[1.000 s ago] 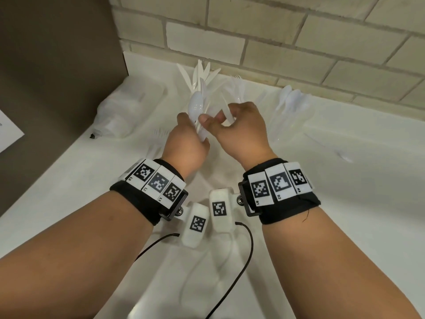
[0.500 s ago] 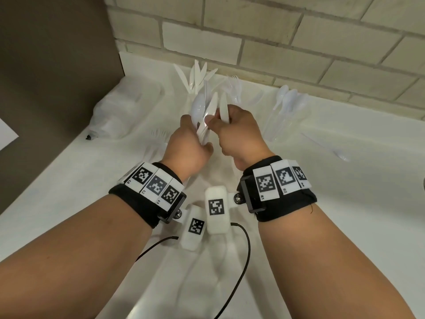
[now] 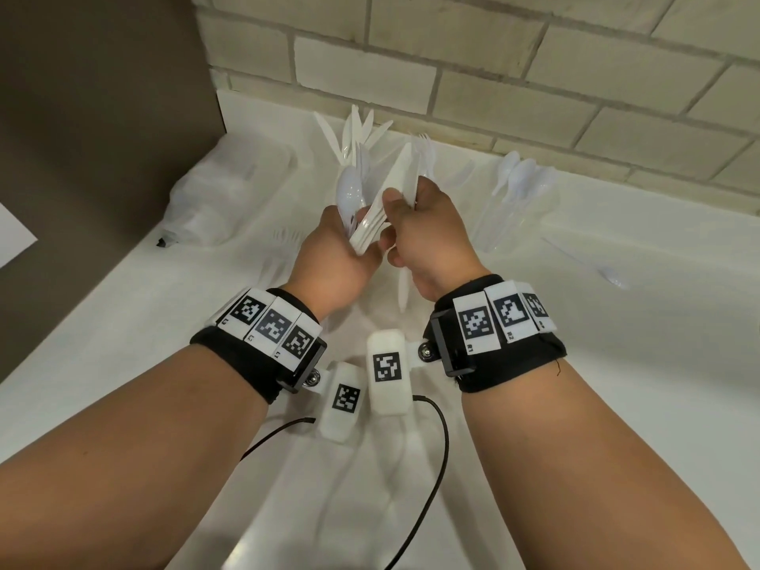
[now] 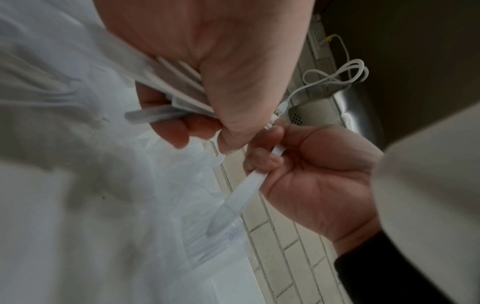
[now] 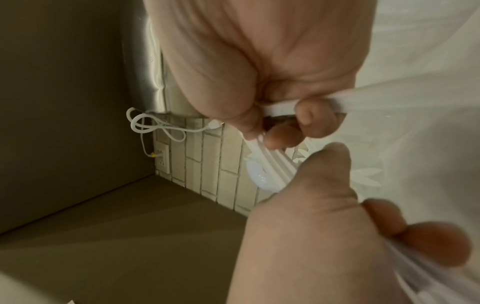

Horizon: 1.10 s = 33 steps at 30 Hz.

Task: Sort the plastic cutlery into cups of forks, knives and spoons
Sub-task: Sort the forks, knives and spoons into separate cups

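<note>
The left hand [image 3: 333, 257] holds a fanned bundle of white plastic cutlery [image 3: 372, 218], fingers and thumb curled round the handles, and the spoon bowls [image 3: 349, 189] stand up just beyond its grip. The right hand [image 3: 427, 236], touching the left, pinches one flat white piece [image 3: 405, 174] out of that bundle, with the long handle trailing down below its curled fingers; by its blade-like shape this is probably a knife. The step in hand looks like separating a single piece from the mixed handful. The next move calls for drawing it clear of the bundle without dragging its neighbours along, then carrying it to the matching cup. Three clear cups stand beyond the hands against the brick wall [image 3: 493, 76]: the knife cup [image 3: 357, 133] straight beyond the left grip, the fork cup [image 3: 425, 152] just beyond the right grip, and the spoon cup [image 3: 520, 191] well off to the right of it. The knife cup shows about five blades, and the spoon cup about four bowls. The forks are too pale to count, and so is the held bundle, though it seems to be five or six pieces. One loose piece [image 3: 592, 263] lies on the table [image 3: 617, 364] far right of the right grip, and more forks [image 3: 283, 240] lie left of the left grip beside a crumpled clear bag [image 3: 230, 195].
</note>
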Motion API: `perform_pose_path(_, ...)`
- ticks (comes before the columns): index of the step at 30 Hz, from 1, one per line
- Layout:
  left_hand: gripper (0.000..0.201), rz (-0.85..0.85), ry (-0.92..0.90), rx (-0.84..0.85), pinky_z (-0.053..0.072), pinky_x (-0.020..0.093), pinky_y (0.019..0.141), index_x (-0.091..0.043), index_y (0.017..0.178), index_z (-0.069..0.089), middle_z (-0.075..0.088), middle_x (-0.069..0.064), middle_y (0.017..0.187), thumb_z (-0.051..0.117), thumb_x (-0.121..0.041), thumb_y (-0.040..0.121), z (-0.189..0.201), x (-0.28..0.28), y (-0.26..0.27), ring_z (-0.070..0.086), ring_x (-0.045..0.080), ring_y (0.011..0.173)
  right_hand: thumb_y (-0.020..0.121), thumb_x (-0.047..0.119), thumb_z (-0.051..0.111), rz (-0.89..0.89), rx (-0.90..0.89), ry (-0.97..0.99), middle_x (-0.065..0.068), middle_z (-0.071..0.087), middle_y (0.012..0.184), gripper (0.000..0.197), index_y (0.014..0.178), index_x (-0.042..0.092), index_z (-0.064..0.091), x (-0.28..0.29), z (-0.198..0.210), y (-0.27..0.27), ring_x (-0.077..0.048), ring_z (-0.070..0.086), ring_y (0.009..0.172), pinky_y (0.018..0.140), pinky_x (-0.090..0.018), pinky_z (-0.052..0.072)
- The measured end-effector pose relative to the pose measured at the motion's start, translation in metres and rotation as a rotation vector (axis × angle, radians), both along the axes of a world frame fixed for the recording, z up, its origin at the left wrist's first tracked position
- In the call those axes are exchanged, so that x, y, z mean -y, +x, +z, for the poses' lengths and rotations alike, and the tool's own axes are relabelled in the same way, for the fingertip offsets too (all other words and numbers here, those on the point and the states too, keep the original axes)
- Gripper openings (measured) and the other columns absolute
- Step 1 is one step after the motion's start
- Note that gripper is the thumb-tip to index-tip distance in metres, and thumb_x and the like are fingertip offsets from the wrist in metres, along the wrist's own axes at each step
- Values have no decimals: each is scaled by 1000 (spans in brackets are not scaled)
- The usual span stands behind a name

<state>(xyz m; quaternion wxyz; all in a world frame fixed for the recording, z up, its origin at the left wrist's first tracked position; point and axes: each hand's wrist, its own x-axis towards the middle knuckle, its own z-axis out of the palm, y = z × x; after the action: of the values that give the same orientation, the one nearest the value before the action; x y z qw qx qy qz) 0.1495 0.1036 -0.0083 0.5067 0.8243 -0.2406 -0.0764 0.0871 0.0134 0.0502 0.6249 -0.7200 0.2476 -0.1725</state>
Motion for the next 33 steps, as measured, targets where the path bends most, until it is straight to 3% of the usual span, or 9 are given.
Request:
perform_pose_path(3,34,4,18,1,46,29,58,-11,110,47,56,-7,80,63,-27,86,-2,-1,-1,59,18,71,101,15,37,-56,76,109,-11,70,86,15,89,17,45,-3,4,3,1,52,39,41,-15,38)
perform_pose_path(8,33,9,20,33,36,16,54,-8,112,45,52,-9,79,60,-27,90,0,-4,0,52,8,68,99,12,37,-73,100,104,-5,68,76,16,98,14,53,-3,7,13,-3,51,43,47,-20,38)
perform_pose_path(12,32,7,49,37,39,18,54,-6,107,45,52,-5,78,60,-28,90,6,-9,5,51,9,66,98,11,38,-155,174,108,-5,68,74,18,90,17,54,1,20,21,-7,52,49,52,-24,39)
perform_pose_path(16,35,22,49,-34,46,31,65,-3,110,46,58,5,87,56,-31,92,8,-20,12,57,21,75,99,10,38,-242,332,132,-6,68,75,16,103,11,53,18,45,29,-5,51,45,45,-23,40)
perform_pose_path(20,33,66,-68,-176,51,38,63,-9,103,46,57,9,84,59,-35,87,2,-31,24,58,28,70,100,10,36,-313,498,26,-2,70,76,16,106,12,51,36,63,55,-10,56,63,65,-30,45)
perform_pose_path(24,30,97,-178,-266,48,40,62,-18,91,46,54,2,78,61,-41,78,-1,-40,33,53,23,65,100,9,36,-297,549,-16,2,67,72,17,103,17,51,39,58,102,-16,65,80,90,-44,53)
perform_pose_path(27,26,102,-218,-297,45,38,62,-23,86,46,52,-2,78,62,-41,76,-3,-46,38,51,20,65,99,5,35,-253,565,-15,-2,64,71,22,95,21,51,37,47,133,-26,68,81,92,-51,52)
perform_pose_path(31,21,112,-274,-361,41,29,53,-25,86,47,50,-5,78,65,-34,83,-8,-51,45,48,14,59,98,8,36,-224,457,-61,0,66,73,19,107,17,50,41,21,163,-29,67,88,94,-47,50)
perform_pose_path(33,18,116,-295,-396,39,27,48,-23,87,46,48,-3,75,64,-29,88,-9,-52,46,46,14,54,97,9,37,-215,332,-93,-1,68,76,19,109,16,50,44,9,171,-23,66,86,89,-38,52)
